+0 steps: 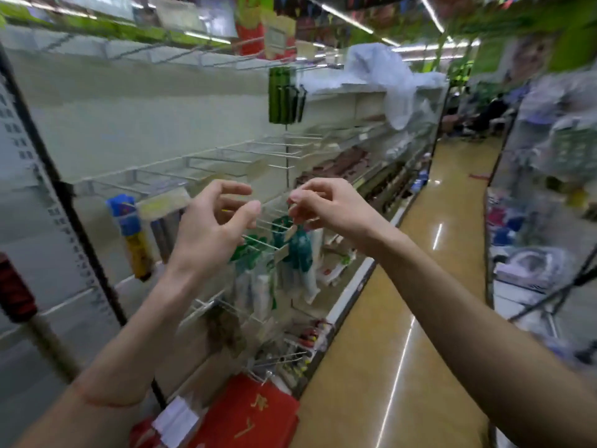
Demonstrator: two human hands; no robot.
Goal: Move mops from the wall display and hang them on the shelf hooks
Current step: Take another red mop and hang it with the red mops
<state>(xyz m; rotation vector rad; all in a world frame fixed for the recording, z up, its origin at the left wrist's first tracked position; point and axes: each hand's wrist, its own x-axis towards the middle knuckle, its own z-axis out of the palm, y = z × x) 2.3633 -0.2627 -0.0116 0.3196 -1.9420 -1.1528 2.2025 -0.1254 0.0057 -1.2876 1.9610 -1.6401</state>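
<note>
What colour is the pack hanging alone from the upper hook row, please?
Dark green pack, with black pieces beside it; the head view shows it.

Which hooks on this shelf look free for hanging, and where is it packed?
Free: the bare hooks between the green pack above and the hands below. Crowded: the pegs under the left hand and right hand, full of green packets.

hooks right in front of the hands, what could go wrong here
1. The white wire hooks point outward at both hands; the left hand, open with spread fingers, could snag on one.
2. The right hand is pinched near a small tag; tugging might knock the green packets hanging below off their hook.
3. The picture is blurred, so hook tips are easily misjudged.
</note>
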